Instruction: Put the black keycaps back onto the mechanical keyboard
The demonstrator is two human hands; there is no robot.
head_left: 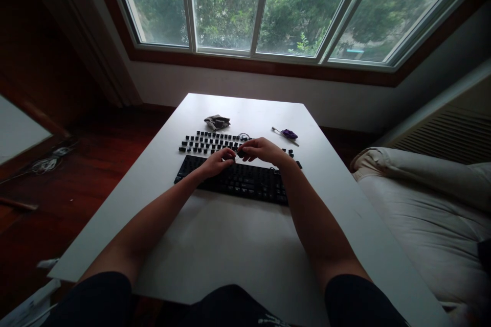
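A black keyboard (233, 182) lies across the middle of the white table (215, 245). Behind it, several loose black keycaps (209, 142) are laid out in rows. My left hand (218, 161) hovers over the keyboard's far edge, fingers curled in a pinch. My right hand (261, 150) meets it fingertip to fingertip, also pinched. Between the two sits a small dark piece, probably a keycap (239, 153), too small to make out clearly.
A crumpled grey cloth (217, 122) lies at the back of the table. A purple-handled tool (287, 134) sits at the back right. A cushioned seat (425, 204) stands to the right, cables (46, 163) on the wooden floor at left, and a wide window (268, 5) ahead.
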